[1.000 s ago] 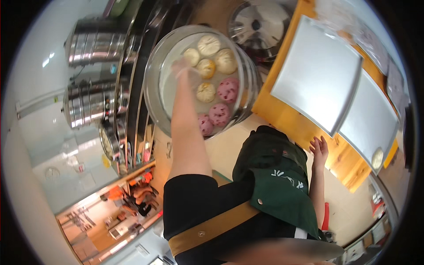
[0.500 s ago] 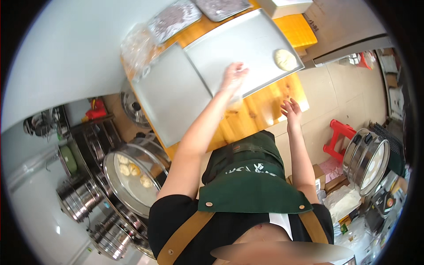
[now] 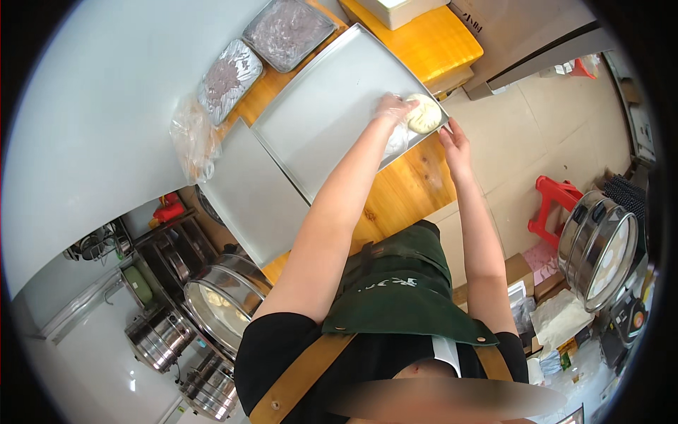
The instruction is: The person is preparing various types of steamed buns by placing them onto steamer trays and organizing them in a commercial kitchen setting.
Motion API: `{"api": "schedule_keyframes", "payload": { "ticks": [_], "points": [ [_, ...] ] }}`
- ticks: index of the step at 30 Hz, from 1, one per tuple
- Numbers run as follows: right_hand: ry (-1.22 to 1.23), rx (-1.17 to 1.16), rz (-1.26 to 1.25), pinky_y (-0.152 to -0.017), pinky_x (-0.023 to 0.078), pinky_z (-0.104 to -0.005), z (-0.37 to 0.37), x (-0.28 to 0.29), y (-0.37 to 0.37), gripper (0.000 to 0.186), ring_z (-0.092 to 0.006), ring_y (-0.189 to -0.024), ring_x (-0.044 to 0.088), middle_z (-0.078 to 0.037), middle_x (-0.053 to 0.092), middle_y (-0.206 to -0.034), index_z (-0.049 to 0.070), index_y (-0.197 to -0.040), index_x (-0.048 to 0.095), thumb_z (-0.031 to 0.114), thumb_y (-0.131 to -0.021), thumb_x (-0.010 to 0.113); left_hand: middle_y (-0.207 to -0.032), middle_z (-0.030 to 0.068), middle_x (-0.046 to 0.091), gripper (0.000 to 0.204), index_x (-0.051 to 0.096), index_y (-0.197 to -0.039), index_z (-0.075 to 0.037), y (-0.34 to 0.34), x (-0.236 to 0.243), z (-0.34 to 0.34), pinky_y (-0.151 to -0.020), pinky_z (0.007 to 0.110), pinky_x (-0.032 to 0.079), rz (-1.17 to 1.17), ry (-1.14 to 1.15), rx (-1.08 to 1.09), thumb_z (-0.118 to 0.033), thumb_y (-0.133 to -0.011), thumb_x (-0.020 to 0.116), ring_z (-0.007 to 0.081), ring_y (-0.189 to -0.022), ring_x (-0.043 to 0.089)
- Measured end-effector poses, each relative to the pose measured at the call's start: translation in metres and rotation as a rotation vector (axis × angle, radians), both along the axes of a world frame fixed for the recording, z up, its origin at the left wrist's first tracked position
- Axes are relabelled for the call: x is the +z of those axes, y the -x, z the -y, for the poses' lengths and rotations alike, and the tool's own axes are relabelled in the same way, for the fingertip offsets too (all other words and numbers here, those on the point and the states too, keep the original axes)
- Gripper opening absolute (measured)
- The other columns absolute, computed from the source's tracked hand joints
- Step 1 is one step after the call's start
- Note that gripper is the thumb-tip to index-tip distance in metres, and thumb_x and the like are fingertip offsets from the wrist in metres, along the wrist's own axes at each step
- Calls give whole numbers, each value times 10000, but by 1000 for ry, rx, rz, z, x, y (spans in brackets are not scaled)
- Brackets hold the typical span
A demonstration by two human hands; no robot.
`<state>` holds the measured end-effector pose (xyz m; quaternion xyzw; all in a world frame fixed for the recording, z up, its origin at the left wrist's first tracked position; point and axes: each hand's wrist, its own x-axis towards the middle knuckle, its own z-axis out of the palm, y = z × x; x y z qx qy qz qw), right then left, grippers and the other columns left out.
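A round, pale bun (image 3: 425,114) with a pleated top sits near the right corner of a large grey metal tray (image 3: 332,85). My left hand (image 3: 395,107) reaches across the tray, its fingers curled against the bun's left side; the thumb is hard to make out. Clear plastic (image 3: 397,140) shows just below that hand, and I cannot tell how it is held. At the tray's right corner is my right hand (image 3: 456,145), fingers apart and fingertips at the rim, with nothing in it.
A second grey tray (image 3: 254,198) lies to the left. Film-covered trays (image 3: 289,34) and a plastic bag (image 3: 194,138) line the back. A yellow box (image 3: 431,46) stands behind. Steamers (image 3: 222,300) are on the left; a red stool (image 3: 554,205) and another steamer (image 3: 597,244) stand right.
My left hand has moved right across the tray to the bun. My right hand has risen to the tray's corner, fingertips at the rim. The whole view has shifted.
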<state>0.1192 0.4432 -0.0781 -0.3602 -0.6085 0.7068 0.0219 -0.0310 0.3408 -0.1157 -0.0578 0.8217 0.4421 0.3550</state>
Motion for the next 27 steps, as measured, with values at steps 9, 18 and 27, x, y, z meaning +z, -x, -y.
{"api": "schedule_keyframes", "payload": {
  "ticks": [9,18,27],
  "points": [
    [-14,-25,-68,-862,364,-300,-3,-2,-7,540,-226,-1118,384,-174,293,-1280,-31,-1260,209,167,-829,467,-878,148,555,569,461,-959,66,-27,31,-10,-698,280,453,-194,-137,-60,-158,-533,764,202,-788,555],
    [67,-112,-71,-850,382,-318,7,18,-32,577,-223,-1108,392,-157,329,-1256,-23,-1246,234,188,-798,530,-951,109,518,452,417,-1019,20,-34,61,78,-772,283,431,270,-1014,445,24,-624,636,175,-877,523],
    [139,187,-10,-822,408,-338,90,41,-58,576,-227,-1059,434,-154,376,-1204,-17,-1232,259,207,-789,551,-994,74,513,439,429,-1064,-42,-118,165,307,-797,286,424,-8,-1242,670,45,-661,577,182,-921,511]
  ]
}}
